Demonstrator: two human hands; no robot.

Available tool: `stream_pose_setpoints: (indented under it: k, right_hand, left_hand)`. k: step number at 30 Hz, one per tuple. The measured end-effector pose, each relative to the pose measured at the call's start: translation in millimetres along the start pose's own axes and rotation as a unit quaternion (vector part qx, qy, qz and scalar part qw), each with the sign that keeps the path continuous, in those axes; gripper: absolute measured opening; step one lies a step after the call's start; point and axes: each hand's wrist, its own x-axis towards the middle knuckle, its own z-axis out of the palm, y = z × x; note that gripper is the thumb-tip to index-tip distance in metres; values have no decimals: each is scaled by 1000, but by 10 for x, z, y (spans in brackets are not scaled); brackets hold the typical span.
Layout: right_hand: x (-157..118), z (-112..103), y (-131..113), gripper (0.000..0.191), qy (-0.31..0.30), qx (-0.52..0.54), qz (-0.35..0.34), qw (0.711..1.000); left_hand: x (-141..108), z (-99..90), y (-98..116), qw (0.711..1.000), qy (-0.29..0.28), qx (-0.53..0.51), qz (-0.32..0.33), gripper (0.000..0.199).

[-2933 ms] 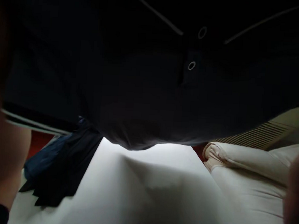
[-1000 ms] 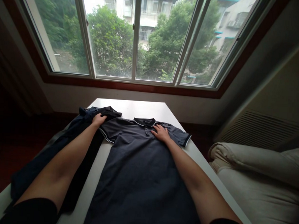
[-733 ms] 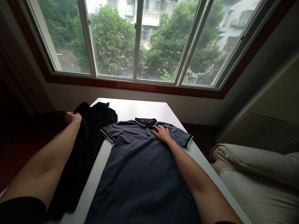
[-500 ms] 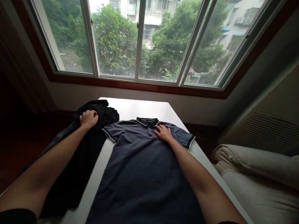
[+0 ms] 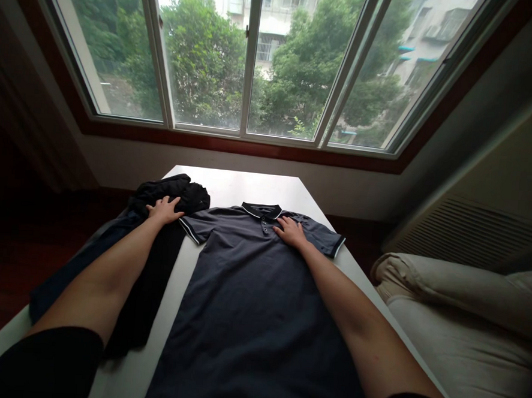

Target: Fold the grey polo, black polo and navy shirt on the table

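Observation:
A dark grey-blue polo shirt [image 5: 251, 300] lies spread face up on the white table [image 5: 244, 182], its black collar at the far end and both short sleeves out to the sides. My right hand [image 5: 291, 232] rests flat on its upper chest, just right of the button placket, with fingers spread. To the left of the shirt is a heap of black and dark blue clothes [image 5: 194, 197]. My left hand [image 5: 164, 209] lies on that heap, fingers apart and holding nothing.
Beyond the table's far edge is a wall with a wide sliding window [image 5: 247, 72]. A beige padded sofa or cushion [image 5: 458, 295] stands close along the right side. Dark reddish floor [image 5: 0, 267] shows on the left.
My left hand has loosened from its curled hold on the dark clothes, and its fingers now spread. The clothes have shifted slightly. My right hand stays on the polo shirt.

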Motion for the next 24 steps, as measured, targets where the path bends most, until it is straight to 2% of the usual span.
stream_pose_setpoints:
  k: [3,9,15,17,19,21,22,24]
  right_hand:
    - [-8,-15,-31,65,1,-2,4,1000]
    - [-87,-29,-8,64,-10,7,-5,1000]
    - [-246,-109,368,60,49,13,25,998]
    - [-297,-143,543,58,76,9,46,996]
    - [-338,-164,705,56,91,7,63,994]
    - [-367,-164,827,54,88,8,79,993]
    - [-376,-158,869,54,81,9,88,993]
    - [-383,-141,915,55,66,7,102,993]
  left_hand:
    - [63,-5,-27,1000,14,11,7,71]
    - [140,77,10,996,82,9,-17,65]
    - [206,76,134,988,102,-30,-116,61]
    - [173,69,241,985,120,-30,-120,58]
    - [92,67,411,983,160,-25,-85,55]
    - [-36,73,651,985,171,-29,-10,53]
    - [-112,83,793,988,148,-39,36,51]
    - [-277,125,1096,990,56,-65,115,48]
